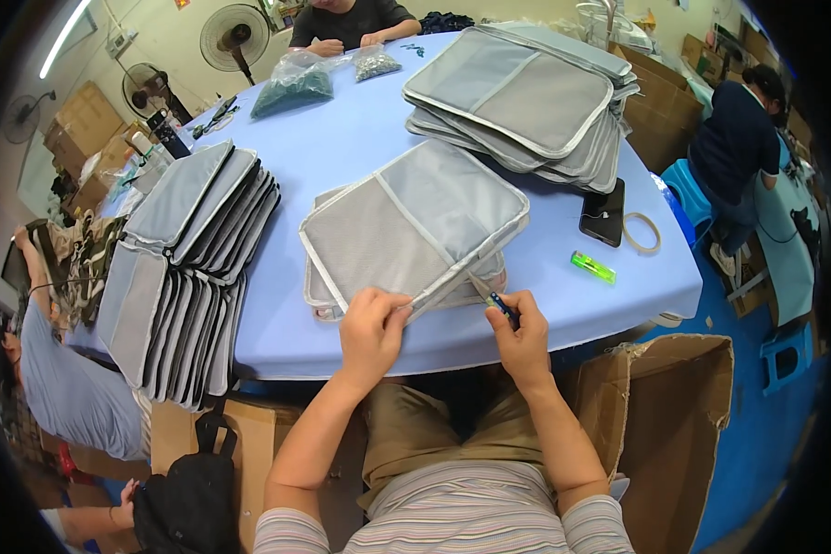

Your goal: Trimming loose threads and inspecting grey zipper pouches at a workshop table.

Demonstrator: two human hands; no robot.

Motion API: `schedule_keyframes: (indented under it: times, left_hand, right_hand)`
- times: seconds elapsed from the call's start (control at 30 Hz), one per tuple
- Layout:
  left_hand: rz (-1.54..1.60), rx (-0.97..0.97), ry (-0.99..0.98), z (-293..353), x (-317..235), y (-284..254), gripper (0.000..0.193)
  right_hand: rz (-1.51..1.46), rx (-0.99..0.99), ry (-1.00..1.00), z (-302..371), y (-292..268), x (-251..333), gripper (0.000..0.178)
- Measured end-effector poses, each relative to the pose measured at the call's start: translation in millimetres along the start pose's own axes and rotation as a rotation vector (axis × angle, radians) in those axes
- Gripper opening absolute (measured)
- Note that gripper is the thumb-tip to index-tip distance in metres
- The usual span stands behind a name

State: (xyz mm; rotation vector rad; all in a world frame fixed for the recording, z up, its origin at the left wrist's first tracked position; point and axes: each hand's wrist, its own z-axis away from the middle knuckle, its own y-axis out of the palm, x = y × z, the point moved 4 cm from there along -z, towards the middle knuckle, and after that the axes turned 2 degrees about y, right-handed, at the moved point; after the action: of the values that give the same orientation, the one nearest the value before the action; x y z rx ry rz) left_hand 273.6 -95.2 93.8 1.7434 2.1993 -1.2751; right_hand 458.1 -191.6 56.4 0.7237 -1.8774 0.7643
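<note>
My left hand pinches the near edge of a grey rectangular fabric pouch with white piping, near the front edge of the worktop. Probably it is light and soft; the piping seems the best hold. A small blue-handled tool, perhaps snips, is in my right hand.

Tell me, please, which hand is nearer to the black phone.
Right. The right hand sits below-left of the black phone; the left hand is farther left, gripping the gray pouch.

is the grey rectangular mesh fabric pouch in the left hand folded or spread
Spread: the grey rectangular mesh fabric pouch shows nearly its whole pale-edged upper face.
</note>
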Motion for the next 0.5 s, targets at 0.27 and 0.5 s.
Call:
schedule_keyframes:
  times: [0.27,0.5]
  left_hand:
    - [0.784,0.362,-0.726,-24.6,35.2,-18.1,0.007]
    - [0.929,0.469,-0.827,-28.1,40.4,-32.2,0.008]
  right_hand:
    - [0.175,0.005,-0.314,-5.1,1.2,8.6,0.028]
    - [0.265,0.065,-0.542,-13.4,16.2,26.3,0.028]
